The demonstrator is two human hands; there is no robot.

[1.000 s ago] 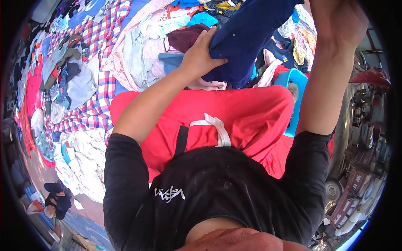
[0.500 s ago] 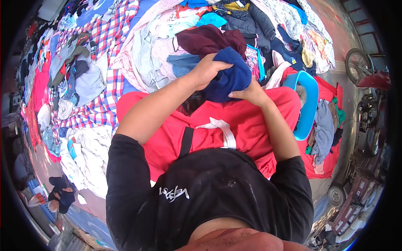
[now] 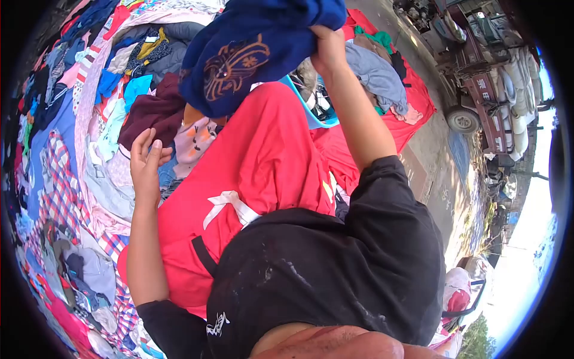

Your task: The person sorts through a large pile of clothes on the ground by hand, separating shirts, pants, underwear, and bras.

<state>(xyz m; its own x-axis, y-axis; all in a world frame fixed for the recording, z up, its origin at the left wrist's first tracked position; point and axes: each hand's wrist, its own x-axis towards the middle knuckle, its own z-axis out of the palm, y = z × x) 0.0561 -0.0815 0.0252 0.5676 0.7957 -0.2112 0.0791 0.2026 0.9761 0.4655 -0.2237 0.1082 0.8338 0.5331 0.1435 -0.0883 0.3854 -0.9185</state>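
Observation:
A navy blue garment (image 3: 251,54) with a copper-coloured pattern hangs spread out at the top of the view. My right hand (image 3: 329,51) grips it by its right edge, fingers partly hidden by the cloth. Lower on the left, my left hand (image 3: 147,164) is empty with its fingers apart. Closest to that hand lies a maroon garment (image 3: 149,116) on the pile. Just right of it is a pink piece of clothing (image 3: 194,143) with an orange and dark design. Part of the navy cloth overlaps the pile in this view.
A light blue tub (image 3: 323,124) stands beyond my red-clad knee, partly covered by the navy cloth. Grey clothing (image 3: 376,69) lies on a red cloth (image 3: 412,113) at the right. Mixed clothes cover a checked sheet (image 3: 57,173) on the left. A vehicle (image 3: 487,102) stands at far right.
The navy garment, earlier bunched between both hands, has opened out and moved up, showing its pattern. My left hand has let go of it. The view has swung to the right.

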